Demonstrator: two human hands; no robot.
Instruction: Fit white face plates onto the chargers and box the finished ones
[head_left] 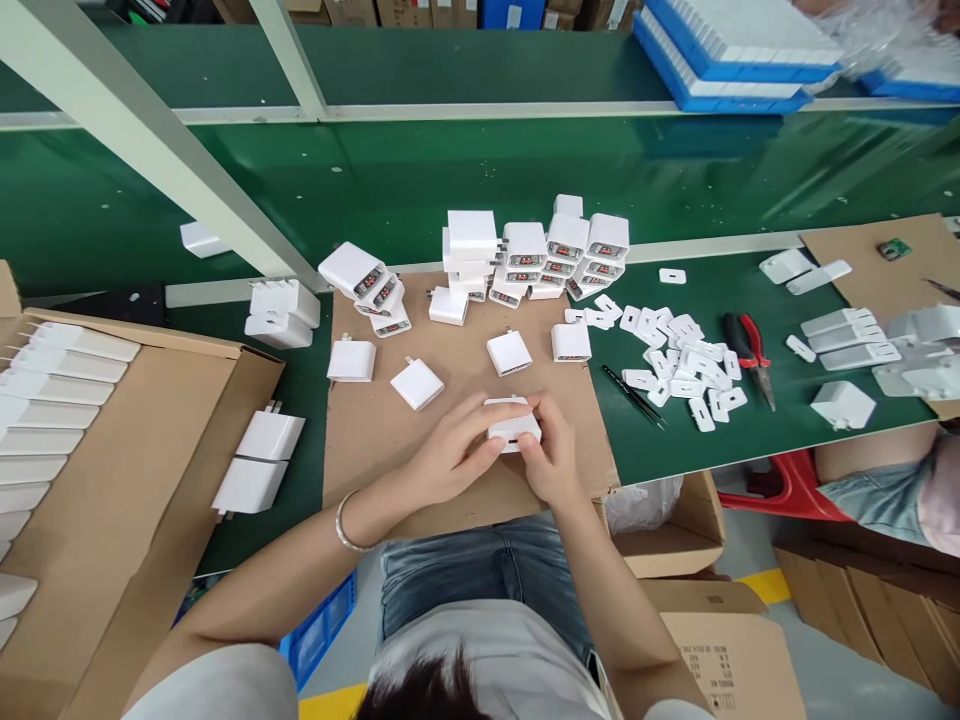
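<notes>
Holding a white block [514, 428] between both hands, you have it just past your lap, over the near part of the brown cardboard sheet [472, 350]. I can't tell if its bottom touches the sheet. The fingers of your left hand [454, 450] bend in close on one side, and the fingers of your right hand [549, 450] pinch in on the other, so the gap is only as wide as the block. It looks like hard plastic, so it should feel light and stiff and not squash. The smooth outside may be a bit slippery. Best to hold it by two flat sides, pushing softly and evenly.

A bit farther out, four more white blocks [351, 362] sit apart on the sheet. Some have little pins sticking out; don't lift by those, as they may bend. To the right, on the green desk [645, 450], lie dark tweezers [634, 397], a messy heap of small white plates [686, 360] and red and black pliers [750, 355].

Farthest back, stacks of white blocks [525, 240] show tiny parts inside their ends. Those parts could break easily, so keep your fingers off them.
</notes>
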